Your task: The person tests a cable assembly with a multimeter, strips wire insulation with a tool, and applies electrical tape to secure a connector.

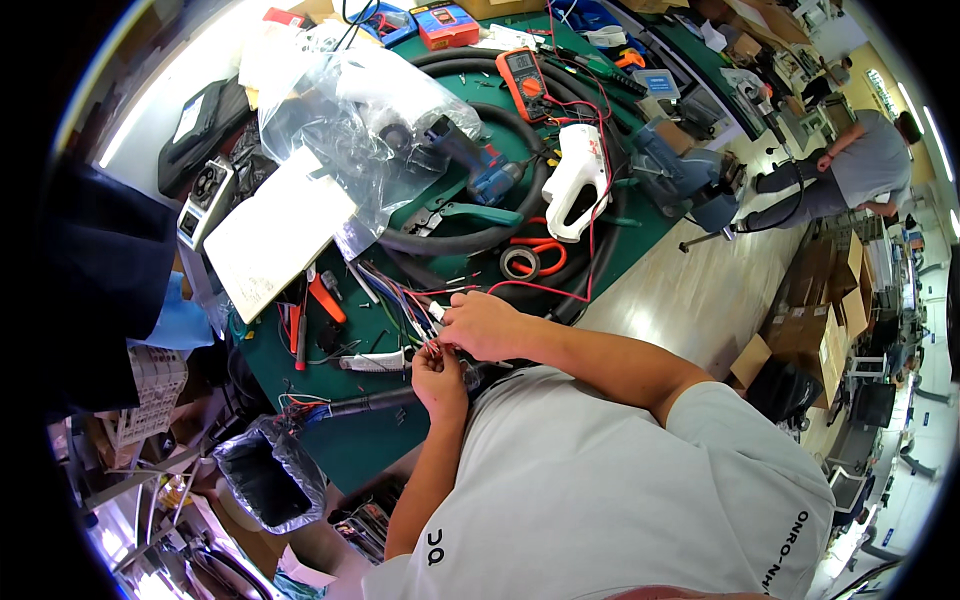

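Observation:
Close to my body, at the near edge of the green-topped bench, both of my hands meet with fingertips almost touching. My left hand point(440, 378) is closed in a pinch on thin wires, which come from a fanned-out bundle of coloured wires point(395, 300). Just above it, my right hand point(482, 326) is closed too, gripping among the same wires; its fingers partly hide their ends. A small white piece point(437, 311) shows beside the right fingers. Left of my hands lie a white-handled cutter point(373, 362) and a black sheathed cable point(370, 402) with bare-ended coloured wires.
Beyond my hands lie black tape point(519, 263), red-handled scissors point(546, 257), green-handled pliers point(470, 213), a blue cordless drill point(490, 175), a white handheld tool point(578, 185) and an orange multimeter point(523, 84). An open notebook point(280, 238) sits left; a lined bin point(265, 475) stands below. A person point(868, 160) is at right.

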